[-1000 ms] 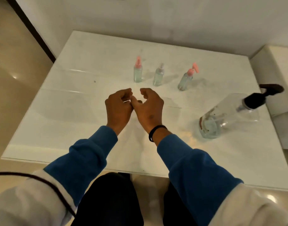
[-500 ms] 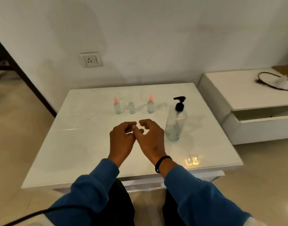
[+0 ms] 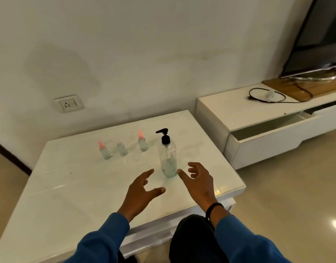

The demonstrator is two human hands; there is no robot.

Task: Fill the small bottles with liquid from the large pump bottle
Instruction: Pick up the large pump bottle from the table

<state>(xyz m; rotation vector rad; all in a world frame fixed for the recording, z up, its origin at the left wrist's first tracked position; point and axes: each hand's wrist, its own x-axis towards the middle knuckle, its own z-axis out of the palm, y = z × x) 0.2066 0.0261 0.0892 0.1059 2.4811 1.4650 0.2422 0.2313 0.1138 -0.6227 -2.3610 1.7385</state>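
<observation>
A large clear pump bottle (image 3: 168, 158) with a black pump head stands upright on the white table (image 3: 72, 186). Three small clear bottles stand in a row behind it to the left: a left one with a pink cap (image 3: 105, 151), a middle one with a clear cap (image 3: 122, 148), a right one with a pink cap (image 3: 142, 142). My left hand (image 3: 142, 188) is open, fingers spread, just left of the pump bottle's base. My right hand (image 3: 198, 179) is open too, just right of the base. Neither hand touches the bottle.
A low white cabinet (image 3: 258, 118) with an open drawer (image 3: 273, 137) stands right of the table; a black cable (image 3: 266, 94) and a TV (image 3: 319, 38) sit on it. A wall socket (image 3: 68, 105) is behind the table. The table's right edge lies close to my right hand.
My hands, joined together with fingers curled before, have parted and opened on either side of the pump bottle. The view has swung up and to the right.
</observation>
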